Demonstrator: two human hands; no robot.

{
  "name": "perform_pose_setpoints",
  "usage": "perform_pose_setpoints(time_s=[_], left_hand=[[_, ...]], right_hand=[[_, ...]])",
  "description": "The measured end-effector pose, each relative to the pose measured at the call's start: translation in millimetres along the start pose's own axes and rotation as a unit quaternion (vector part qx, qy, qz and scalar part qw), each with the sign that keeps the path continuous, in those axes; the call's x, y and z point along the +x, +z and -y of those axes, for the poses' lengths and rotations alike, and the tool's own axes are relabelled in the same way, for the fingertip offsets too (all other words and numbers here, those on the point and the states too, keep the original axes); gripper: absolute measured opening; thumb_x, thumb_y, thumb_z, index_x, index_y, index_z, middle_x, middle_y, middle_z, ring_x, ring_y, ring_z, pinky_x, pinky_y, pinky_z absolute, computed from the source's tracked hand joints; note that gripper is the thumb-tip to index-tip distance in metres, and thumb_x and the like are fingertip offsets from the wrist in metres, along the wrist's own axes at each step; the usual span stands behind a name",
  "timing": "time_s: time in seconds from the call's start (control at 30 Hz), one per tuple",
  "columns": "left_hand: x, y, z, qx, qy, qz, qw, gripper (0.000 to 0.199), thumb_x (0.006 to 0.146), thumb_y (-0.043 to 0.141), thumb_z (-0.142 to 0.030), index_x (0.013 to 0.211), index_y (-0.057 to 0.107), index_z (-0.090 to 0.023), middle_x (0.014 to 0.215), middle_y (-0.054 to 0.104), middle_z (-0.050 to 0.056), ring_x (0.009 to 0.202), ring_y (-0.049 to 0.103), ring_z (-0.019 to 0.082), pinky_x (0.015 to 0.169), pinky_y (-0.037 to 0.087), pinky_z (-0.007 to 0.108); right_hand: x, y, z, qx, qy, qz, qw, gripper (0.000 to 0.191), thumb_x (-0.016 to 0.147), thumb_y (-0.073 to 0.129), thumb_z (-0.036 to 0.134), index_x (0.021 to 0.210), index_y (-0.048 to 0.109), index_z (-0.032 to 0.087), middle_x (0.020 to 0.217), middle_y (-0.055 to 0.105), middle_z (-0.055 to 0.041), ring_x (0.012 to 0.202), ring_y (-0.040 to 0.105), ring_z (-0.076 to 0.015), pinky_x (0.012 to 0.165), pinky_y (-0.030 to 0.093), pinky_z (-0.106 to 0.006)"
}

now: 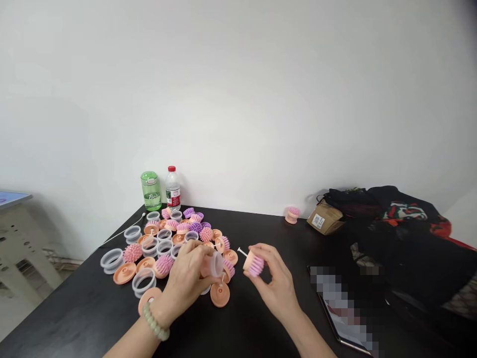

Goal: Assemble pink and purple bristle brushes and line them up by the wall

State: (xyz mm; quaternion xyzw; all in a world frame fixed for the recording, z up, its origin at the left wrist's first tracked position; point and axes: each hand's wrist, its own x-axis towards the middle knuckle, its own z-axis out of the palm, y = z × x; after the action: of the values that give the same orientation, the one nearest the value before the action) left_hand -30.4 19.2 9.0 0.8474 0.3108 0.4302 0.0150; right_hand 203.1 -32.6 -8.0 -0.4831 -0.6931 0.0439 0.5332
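Observation:
My right hand (274,281) pinches a pink bristle brush head (255,264) with a peach base, and a thin white stem sticks out of it toward the left. Closed around a translucent plastic ring (215,264) is my left hand (188,271), which wears a beaded bracelet; something peach shows behind the ring, partly hidden by the fingers. Just below it on the table lies a peach round cap (219,294) with a white stem. Several clear rings (143,282), peach caps (125,273) and pink or purple bristle heads (163,266) spread around my left hand.
A green bottle (151,191) and a red-capped water bottle (173,189) stand at the back left of the black table (93,298). A pink-and-peach brush (292,215) sits near the wall. To the right are a brown paper bag (325,219), dark clothing (402,248) and a phone (341,313).

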Motion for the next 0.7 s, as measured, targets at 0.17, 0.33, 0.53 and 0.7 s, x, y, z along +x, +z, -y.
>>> perform_pose_setpoints(time_s=[0.17, 0.33, 0.53, 0.7], left_hand=[[1, -8.9, 0, -0.164, -0.057, -0.007, 0.985, 0.05, 0.091, 0.064, -0.032, 0.137, 0.047, -0.026, 0.131, 0.061, 0.011, 0.118, 0.06, 0.028, 0.096, 0.052, 0.045], [-2, 7.6, 5, -0.347, -0.157, 0.023, 0.924, 0.051, 0.085, 0.071, -0.032, 0.133, 0.053, -0.026, 0.131, 0.063, 0.012, 0.12, 0.061, 0.029, 0.098, 0.053, 0.045], [0, 10.3, -5, -0.438, -0.191, 0.037, 0.878, 0.048, 0.082, 0.074, -0.04, 0.123, 0.058, -0.023, 0.122, 0.064, 0.012, 0.113, 0.064, 0.028, 0.092, 0.055, 0.042], [1, 9.5, -15, -0.468, -0.157, 0.088, 0.865, 0.05, 0.077, 0.077, -0.05, 0.115, 0.059, -0.024, 0.112, 0.065, 0.009, 0.104, 0.064, 0.026, 0.087, 0.055, 0.041]], right_hand=[[5, 3, -23, -0.077, 0.186, 0.084, 0.976, 0.027, 0.075, 0.068, 0.02, 0.101, 0.063, 0.025, 0.097, 0.069, -0.0036, 0.092, 0.065, -0.0261, 0.083, 0.052, -0.041], [-1, 13, -34, -0.116, 0.211, 0.122, 0.963, 0.027, 0.072, 0.068, 0.019, 0.097, 0.063, 0.026, 0.092, 0.069, -0.0036, 0.091, 0.065, -0.028, 0.079, 0.052, -0.041], [-2, 14, -31, -0.054, 0.117, 0.057, 0.99, 0.043, 0.072, 0.074, 0.025, 0.114, 0.063, 0.025, 0.119, 0.066, -0.0083, 0.117, 0.058, -0.0308, 0.099, 0.049, -0.048], [-4, 12, 0, 0.042, -0.012, 0.099, 0.994, 0.052, 0.087, 0.064, 0.055, 0.129, 0.058, 0.027, 0.125, 0.065, -0.0109, 0.119, 0.058, -0.0311, 0.099, 0.05, -0.045]])
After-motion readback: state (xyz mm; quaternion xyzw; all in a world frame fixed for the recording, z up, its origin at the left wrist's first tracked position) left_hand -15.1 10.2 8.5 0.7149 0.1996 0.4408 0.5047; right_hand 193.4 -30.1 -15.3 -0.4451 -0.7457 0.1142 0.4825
